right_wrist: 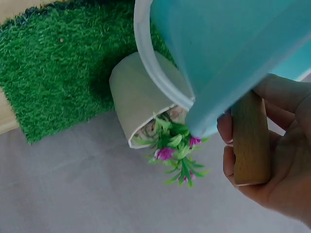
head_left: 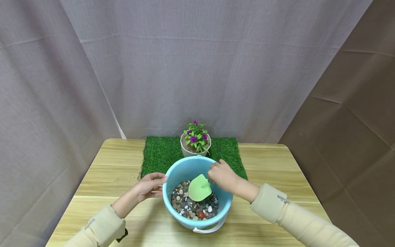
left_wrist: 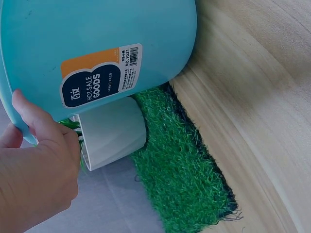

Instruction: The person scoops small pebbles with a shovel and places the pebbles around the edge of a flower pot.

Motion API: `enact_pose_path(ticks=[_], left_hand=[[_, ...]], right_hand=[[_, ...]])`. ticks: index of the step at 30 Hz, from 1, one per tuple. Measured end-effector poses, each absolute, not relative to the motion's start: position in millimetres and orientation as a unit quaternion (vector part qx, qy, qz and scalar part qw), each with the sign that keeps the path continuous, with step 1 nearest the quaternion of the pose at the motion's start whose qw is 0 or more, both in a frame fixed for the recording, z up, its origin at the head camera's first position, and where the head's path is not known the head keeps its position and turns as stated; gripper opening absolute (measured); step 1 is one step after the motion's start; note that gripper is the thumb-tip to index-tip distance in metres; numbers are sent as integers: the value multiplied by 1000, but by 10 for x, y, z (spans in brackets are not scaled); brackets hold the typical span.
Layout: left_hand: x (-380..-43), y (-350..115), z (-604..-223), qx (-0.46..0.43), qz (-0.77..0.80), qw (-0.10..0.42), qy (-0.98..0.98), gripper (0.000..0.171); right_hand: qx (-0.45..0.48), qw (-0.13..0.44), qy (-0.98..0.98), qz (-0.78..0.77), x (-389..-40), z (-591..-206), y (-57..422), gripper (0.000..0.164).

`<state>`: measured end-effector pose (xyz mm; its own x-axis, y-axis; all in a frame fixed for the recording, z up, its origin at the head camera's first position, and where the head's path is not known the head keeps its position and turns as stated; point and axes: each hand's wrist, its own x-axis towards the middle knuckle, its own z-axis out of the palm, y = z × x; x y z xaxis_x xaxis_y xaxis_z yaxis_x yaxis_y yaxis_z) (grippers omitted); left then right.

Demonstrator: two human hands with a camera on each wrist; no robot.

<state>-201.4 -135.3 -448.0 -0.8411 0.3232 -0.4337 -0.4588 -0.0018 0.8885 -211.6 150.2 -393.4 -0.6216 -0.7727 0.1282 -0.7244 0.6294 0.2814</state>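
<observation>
A light blue bucket (head_left: 228, 202) stands on the table with pebbles (head_left: 192, 213) in its bottom. At its left side my left hand (head_left: 151, 187) pinches the rim, also seen in the left wrist view, where the hand (left_wrist: 41, 170) holds the edge beside a printed label (left_wrist: 102, 75). Over the right rim, my right hand (head_left: 223, 175) grips a small green shovel (head_left: 199, 188) whose blade lies inside the bucket, low over the pebbles. In the right wrist view, fingers curl round the shovel's wooden handle (right_wrist: 251, 145); the bucket wall hides the blade there.
Behind the bucket, a white flowerpot (head_left: 189, 153) with purple flowers (head_left: 193, 139) stands on a green artificial grass mat (head_left: 162, 151). The bucket's white handle (head_left: 213, 229) hangs down at the front. Grey cloth (head_left: 197, 68) rises behind the wooden table (head_left: 120, 164).
</observation>
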Motion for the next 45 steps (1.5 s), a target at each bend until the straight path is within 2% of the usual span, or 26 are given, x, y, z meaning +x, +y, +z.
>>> enact_pose_path(ticks=[4,7,11,16,18,27,33,37,41,45], left_hand=[[-2014,-1346,-4476,-52,705,277,650,34],[-2017,-1342,-4474,-52,704,277,652,34],[-2018,-1347,-4466,-56,701,272,657,35],[-2004,-1332,-4463,-57,696,270,662,35],[-1998,-1326,-4468,-58,696,270,663,34],[-1992,-1347,-4496,-46,694,277,662,38],[-2012,-1358,-4480,-44,695,276,663,40],[-2010,-1357,-4476,-47,695,273,663,38],[-2013,-1350,-4474,-42,696,274,662,39],[-2015,-1349,-4475,-41,695,276,663,40]], right_hand=[[407,122,-895,-135,-2087,-4001,1432,19],[394,127,-897,-154,-2070,-4045,1384,21],[397,157,-890,-160,-2042,-4130,1311,18],[405,202,-878,-153,-2020,-4313,1245,26],[396,202,-885,-135,-2036,-4349,1246,29],[398,87,-913,32,-2101,-4381,1294,29],[397,7,-912,102,-2195,-4269,1353,40],[385,-39,-911,142,-2235,-4145,1389,41],[383,-66,-908,157,-2256,-4063,1427,31],[378,-88,-906,168,-2269,-4017,1469,13]])
